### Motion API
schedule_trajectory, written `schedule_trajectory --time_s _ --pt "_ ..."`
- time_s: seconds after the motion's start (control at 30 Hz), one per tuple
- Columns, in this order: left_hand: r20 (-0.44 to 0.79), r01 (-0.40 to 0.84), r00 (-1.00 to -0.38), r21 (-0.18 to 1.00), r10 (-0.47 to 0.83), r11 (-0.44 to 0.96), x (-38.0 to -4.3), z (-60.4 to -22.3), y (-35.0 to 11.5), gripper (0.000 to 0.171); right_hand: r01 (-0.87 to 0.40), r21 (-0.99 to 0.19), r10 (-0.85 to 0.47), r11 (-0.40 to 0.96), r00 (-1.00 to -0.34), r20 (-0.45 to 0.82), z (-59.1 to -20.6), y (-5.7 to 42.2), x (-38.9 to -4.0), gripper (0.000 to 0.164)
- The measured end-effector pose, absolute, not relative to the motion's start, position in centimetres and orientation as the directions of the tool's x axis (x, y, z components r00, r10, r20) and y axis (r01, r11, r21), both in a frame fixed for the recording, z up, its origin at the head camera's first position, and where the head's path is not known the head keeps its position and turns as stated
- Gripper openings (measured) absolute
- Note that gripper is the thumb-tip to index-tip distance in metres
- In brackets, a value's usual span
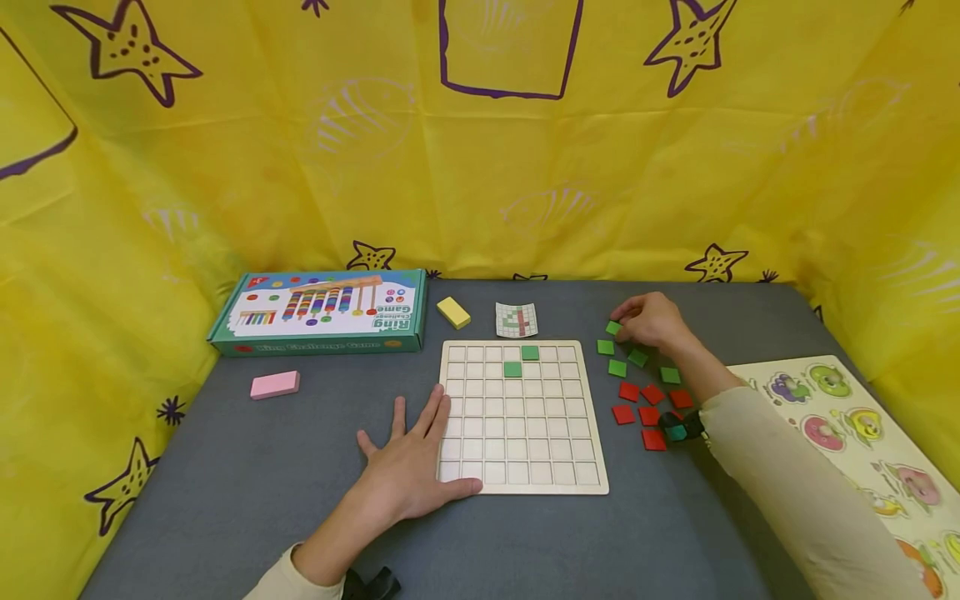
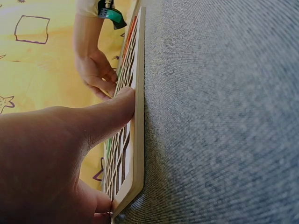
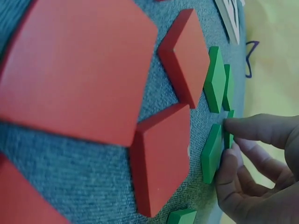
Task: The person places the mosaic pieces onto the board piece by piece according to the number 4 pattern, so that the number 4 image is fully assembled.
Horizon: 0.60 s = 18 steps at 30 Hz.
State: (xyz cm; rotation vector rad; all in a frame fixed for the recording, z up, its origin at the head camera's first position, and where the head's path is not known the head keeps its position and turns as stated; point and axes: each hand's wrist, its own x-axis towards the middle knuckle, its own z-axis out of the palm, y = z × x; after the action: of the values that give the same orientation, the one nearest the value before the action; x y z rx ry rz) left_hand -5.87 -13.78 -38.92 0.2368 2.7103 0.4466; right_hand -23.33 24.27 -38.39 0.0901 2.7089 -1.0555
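A square wooden grid board (image 1: 517, 427) lies on the table, with one green tile (image 1: 530, 353) in its top row and another green tile (image 1: 512, 369) a row lower. My left hand (image 1: 408, 471) rests at the board's left side, fingers spread, thumb (image 2: 110, 109) pressing the near rim. Right of the board, my right hand (image 1: 651, 320) pinches a green square tile (image 3: 229, 135) between thumb and fingertips, low at the table. Loose green tiles (image 1: 617, 368) lie around it, and several red tiles (image 1: 648, 416) are spread nearer, below the wrist.
Behind the board lies a small card (image 1: 517, 320) with a coloured grid, beside a yellow block (image 1: 453, 312). A Ring Challenge Game box (image 1: 318, 312) and a pink block (image 1: 275, 385) are at the left. A fruit-picture board (image 1: 795, 383) lies right, partly under my right sleeve.
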Motion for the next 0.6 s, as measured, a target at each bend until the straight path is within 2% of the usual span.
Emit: schedule_trajectory --time_s 0.6 --pt "-0.347 0.105 -0.91 0.337 0.227 0.936 -5.88 -38.9 -13.84 0.123 0.043 -0.598 -0.052 0.8 -0.989 -0.14 -38.64 24.38 -23.46 0.028"
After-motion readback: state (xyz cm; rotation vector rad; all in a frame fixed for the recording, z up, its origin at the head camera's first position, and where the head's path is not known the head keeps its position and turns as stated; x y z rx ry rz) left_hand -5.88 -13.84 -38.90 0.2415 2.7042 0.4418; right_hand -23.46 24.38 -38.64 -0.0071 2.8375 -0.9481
